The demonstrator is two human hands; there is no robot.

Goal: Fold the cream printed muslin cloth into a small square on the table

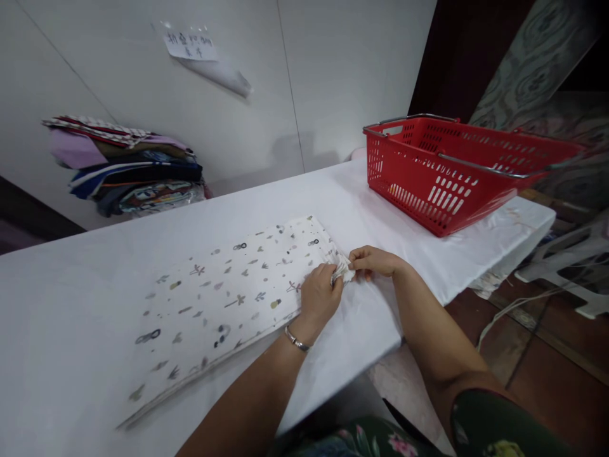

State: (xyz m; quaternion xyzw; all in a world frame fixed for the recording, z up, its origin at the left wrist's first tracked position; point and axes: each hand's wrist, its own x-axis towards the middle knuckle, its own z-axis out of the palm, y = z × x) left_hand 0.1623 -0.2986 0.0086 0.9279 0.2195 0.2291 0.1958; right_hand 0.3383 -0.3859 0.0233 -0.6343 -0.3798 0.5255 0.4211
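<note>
- Gathered end of the printed white cloth (pixel 247 285) partly hidden by the fingers; how the folds run inside the bunch cannot be made out.
- Fingertips of the left hand (pixel 321 292) partly lost in the cloth; bunched fabric gripped by its curled fingers.
- Cloth pinched between thumb and fingers of the right hand (pixel 373 261); lower fingers partly covered.
- White-covered table (pixel 61 317) cut off at left; part of its near edge hidden by the forearms.
- Inside of the red plastic basket (pixel 413 184) mostly screened by its perforated near wall; far right end blurred.
- Writing on the paper notice (pixel 190 47) too unclear to be read.
- Lower part of the stack of folded textiles (pixel 133 165) hidden behind the table edge.
- Cloth laid flat on the table in a long rectangle, set aslant in front of the person; layers seen along the near edge.
- White ground scattered with small motifs in grey, brown and muted yellow-green; palm-tree and pineapple shapes made out, several others too small to be named.
- Right-hand end crumpled into tight pleats between the hands; the rest spread nearly smooth.
- Metal bracelet (pixel 297 339) worn on the left wrist.
</note>
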